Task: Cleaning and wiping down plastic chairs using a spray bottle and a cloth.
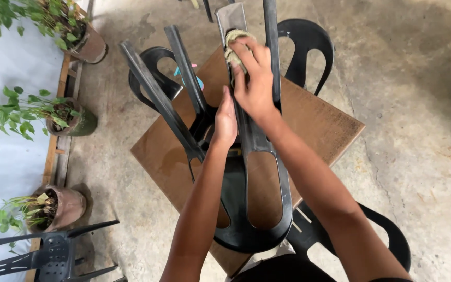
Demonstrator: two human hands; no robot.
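Observation:
A black plastic chair (254,209) lies upside down on a brown square table (319,122), its legs pointing up toward me. My right hand (254,78) presses a small beige cloth (234,49) against one upturned chair leg (229,21). My left hand (225,122) rests flat against the underside of the seat near the base of the legs and holds nothing I can see. Another chair leg (157,96) slants up to the left.
Black chairs stand around the table, one behind it (306,44), one at the near right (392,235), one at the bottom left (48,256). Three potted plants (63,117) line a wooden strip along the left. The floor is stained concrete (418,104).

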